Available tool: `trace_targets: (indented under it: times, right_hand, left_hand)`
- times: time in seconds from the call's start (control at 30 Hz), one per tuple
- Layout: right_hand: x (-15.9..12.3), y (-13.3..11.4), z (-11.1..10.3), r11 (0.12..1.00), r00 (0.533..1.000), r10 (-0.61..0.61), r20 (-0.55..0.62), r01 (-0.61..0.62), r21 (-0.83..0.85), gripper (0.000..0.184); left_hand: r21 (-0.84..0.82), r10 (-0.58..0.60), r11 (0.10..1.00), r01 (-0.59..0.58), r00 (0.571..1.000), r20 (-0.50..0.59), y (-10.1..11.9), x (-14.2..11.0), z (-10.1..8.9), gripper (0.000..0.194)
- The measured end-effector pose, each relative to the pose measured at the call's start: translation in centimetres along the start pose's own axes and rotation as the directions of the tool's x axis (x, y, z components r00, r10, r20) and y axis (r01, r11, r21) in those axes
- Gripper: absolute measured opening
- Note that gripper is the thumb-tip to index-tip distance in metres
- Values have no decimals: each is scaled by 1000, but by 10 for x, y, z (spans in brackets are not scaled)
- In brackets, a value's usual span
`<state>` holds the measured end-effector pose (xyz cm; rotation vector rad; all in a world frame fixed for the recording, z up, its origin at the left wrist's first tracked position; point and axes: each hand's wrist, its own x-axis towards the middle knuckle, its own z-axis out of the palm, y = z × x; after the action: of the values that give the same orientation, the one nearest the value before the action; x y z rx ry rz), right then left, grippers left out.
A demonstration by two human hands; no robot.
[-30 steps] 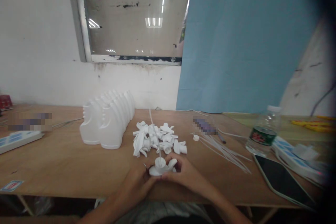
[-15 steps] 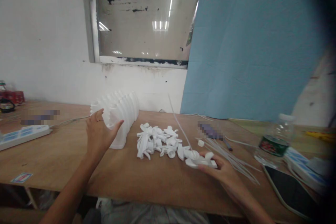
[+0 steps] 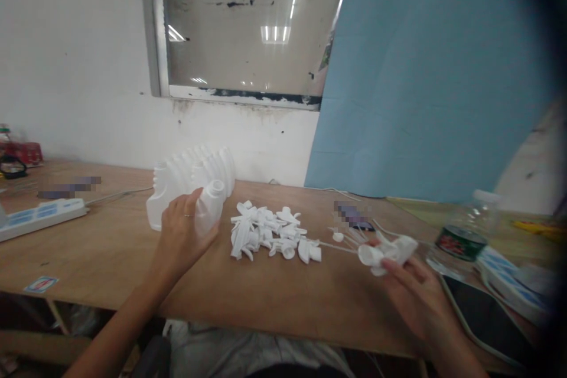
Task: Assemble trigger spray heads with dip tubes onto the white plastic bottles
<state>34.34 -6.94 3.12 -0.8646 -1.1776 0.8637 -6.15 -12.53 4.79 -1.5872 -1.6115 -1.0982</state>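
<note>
My left hand (image 3: 186, 224) is wrapped round a translucent white plastic bottle (image 3: 211, 204), its open neck tipped up and to the right. Behind it stand several more such bottles (image 3: 170, 172) in rows. In my right hand (image 3: 410, 283) is a white trigger spray head (image 3: 390, 253), its cap end turned left. A thin clear tube (image 3: 334, 246) runs leftward from the spray head. Between my hands lies a pile of white spray heads (image 3: 261, 230) on the wooden table (image 3: 283, 304).
Right of my right hand are a clear drink bottle (image 3: 463, 242), a dark phone (image 3: 485, 319) and a power strip (image 3: 514, 286). Another power strip (image 3: 44, 217) lies at the left. A small white cap (image 3: 338, 237) sits behind the tube. A blue curtain (image 3: 420, 82) hangs behind.
My left hand has closed on a bottle and drawn it out of the group, tilting it rightward. My right hand has lifted the spray head and moved right, and its tube has swung down to the left.
</note>
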Motion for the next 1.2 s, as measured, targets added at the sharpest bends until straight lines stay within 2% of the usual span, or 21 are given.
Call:
trace_targets:
  times: [0.13, 0.3, 0.4, 0.53, 0.67, 0.83, 0.97, 1.03, 1.13, 1.2]
  right_hand:
    - [3, -6, -10, 985, 998, 46, -34, -39, 170, 32]
    - [3, -11, -19, 963, 995, 91, -47, -76, 258, 36]
    - [1, -13, -19, 958, 994, 94, -56, -75, 278, 39]
    - [0, -13, -17, 955, 992, 110, -59, -89, 281, 38]
    - [-1, -12, -14, 976, 995, 82, -63, -67, 205, 39]
    - [-10, -12, -5, 993, 996, 62, -56, -57, 99, 40]
    - [-22, -12, 13, 998, 999, 29, 27, -27, -57, 43]
    - [-28, -9, 23, 991, 995, 26, 99, -12, -136, 44]
    - [-36, -1, 38, 985, 975, 63, 213, -27, -168, 46]
    - [-40, 4, 46, 988, 960, 84, 268, -45, -148, 47]
  left_hand:
    - [-75, 154, 985, -154, 988, -13, 11, -11, -14, 75]
    - [-52, 223, 972, -227, 972, -74, 12, -15, -7, 70]
    - [-50, 257, 964, -261, 964, -64, 14, -18, -3, 62]
    - [-62, 278, 958, -280, 960, -34, 20, -19, -4, 56]
    - [-72, 295, 952, -297, 955, -40, 25, -20, -7, 53]
    - [-132, 386, 915, -380, 923, 17, 38, -29, -9, 59]
    - [-196, 445, 885, -422, 891, 92, 54, -39, -10, 64]
    - [-232, 496, 858, -458, 856, 144, 61, -43, -10, 66]
    - [-279, 566, 814, -509, 803, 185, 69, -46, -10, 68]
    - [-303, 587, 798, -521, 786, 195, 72, -49, -8, 69]
